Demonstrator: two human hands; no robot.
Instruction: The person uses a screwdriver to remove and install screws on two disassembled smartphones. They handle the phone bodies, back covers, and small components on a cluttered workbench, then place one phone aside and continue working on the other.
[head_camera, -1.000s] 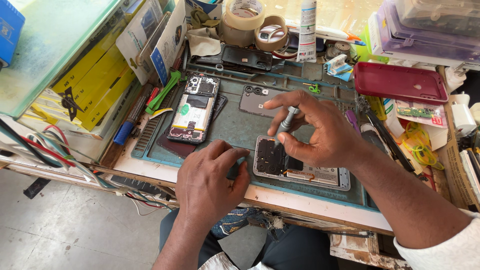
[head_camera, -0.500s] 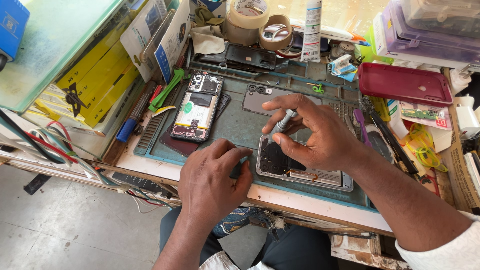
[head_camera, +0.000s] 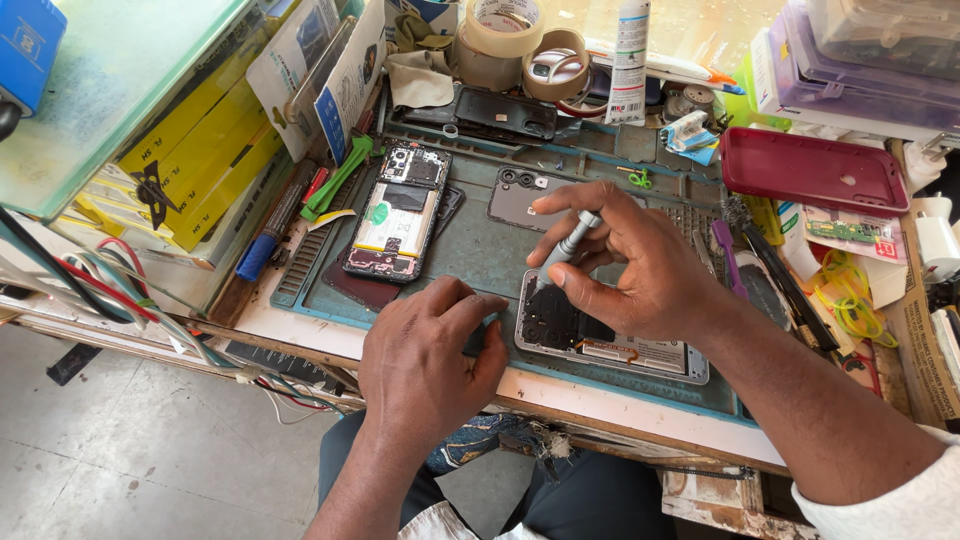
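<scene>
Two hands are engaged: the thin grey metal screwdriver (head_camera: 568, 245) is pinched by the right hand (head_camera: 640, 270), while the opened silver-framed phone (head_camera: 610, 335) is steadied by the left hand (head_camera: 430, 365), probably holding nothing. The tip could slip and scratch the board if pressed obliquely.

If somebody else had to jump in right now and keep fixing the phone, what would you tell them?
Right hand: holds a small grey screwdriver, tip down on the upper end of the opened phone lying on the blue-green work mat.
Left hand: bare, fingers resting at the phone's left edge, steadying it.
Nearby: a second opened phone with its battery showing and a grey back cover lie further up the mat.
Done: the near phone's back is off. Left: cannot tell how many screws remain; the hand hides them.
</scene>
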